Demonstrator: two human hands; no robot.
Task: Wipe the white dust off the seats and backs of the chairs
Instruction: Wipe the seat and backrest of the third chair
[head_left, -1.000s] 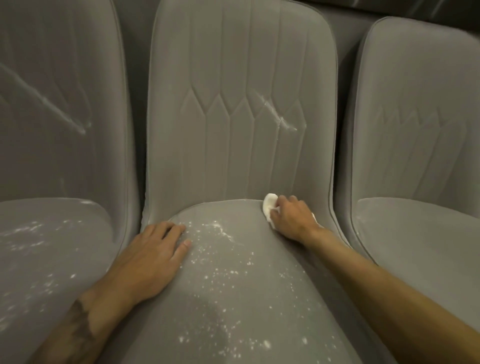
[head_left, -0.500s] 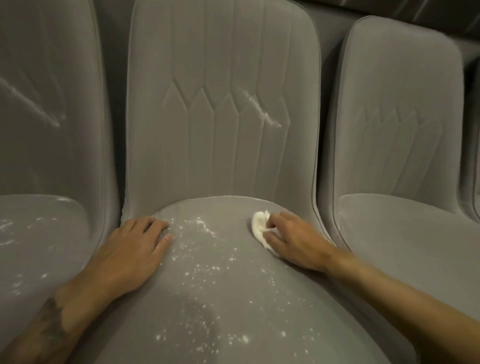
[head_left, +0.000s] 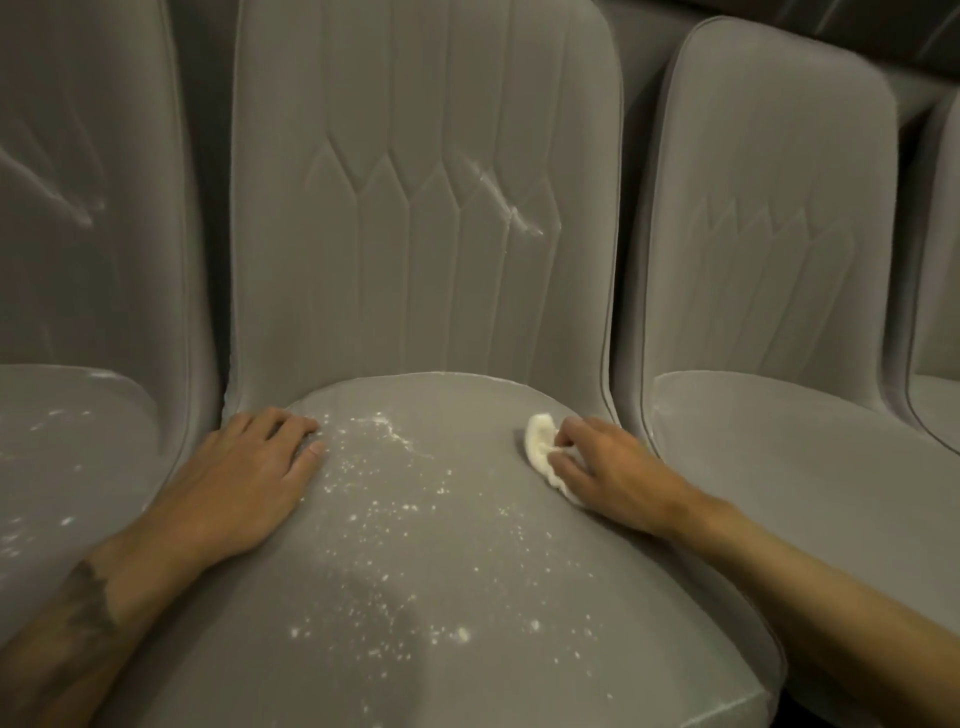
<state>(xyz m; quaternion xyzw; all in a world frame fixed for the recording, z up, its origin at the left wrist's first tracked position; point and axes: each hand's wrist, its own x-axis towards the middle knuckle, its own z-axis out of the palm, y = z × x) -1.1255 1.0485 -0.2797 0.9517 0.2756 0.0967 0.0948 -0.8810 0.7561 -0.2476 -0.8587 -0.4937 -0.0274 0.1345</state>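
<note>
white dust (head_left: 395, 499) across middle seat (head_left: 467, 597), wad (head_left: 540, 447) (crumpled) under right hand (head_left: 618, 473)

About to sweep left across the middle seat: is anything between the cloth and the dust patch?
Nothing visible. The cloth under the right hand faces bare seat up to the dust; the left hand rests beyond it.

No readable text, labels, brands or numbers anywhere on visible surfaces.

dim, warm light | soft shadows | slight blur | wide-angle bending at edges
</note>
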